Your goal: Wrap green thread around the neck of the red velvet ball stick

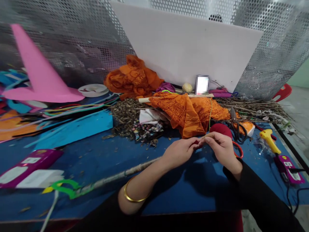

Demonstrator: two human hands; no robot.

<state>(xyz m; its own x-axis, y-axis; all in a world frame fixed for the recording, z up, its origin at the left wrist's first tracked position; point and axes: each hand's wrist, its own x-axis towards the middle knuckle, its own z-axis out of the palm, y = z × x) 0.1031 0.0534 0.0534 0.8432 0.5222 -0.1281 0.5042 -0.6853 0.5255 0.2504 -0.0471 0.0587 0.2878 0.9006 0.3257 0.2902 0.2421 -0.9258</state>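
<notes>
My left hand [180,150] and my right hand [220,147] meet over the front of the blue table, fingertips nearly touching. Both are closed in a pinch. A small dark red bit [197,144] shows at the left fingertips; its kind is unclear. Something thin and brownish seems to lie between the right fingers, too small to name. Just behind the right hand sits a dark red ball [220,129], partly covered by it. A wrapped stick [120,174] runs out from under my left forearm, with a green loop [65,187] at its far left end.
Orange cloth [188,111] and a heap of dry twigs [126,117] lie behind the hands. Scissors [238,127], a yellow glue gun [269,141] and a purple power strip [289,169] are at the right. A pink cone hat [43,74] stands left; a white board [188,45] leans behind.
</notes>
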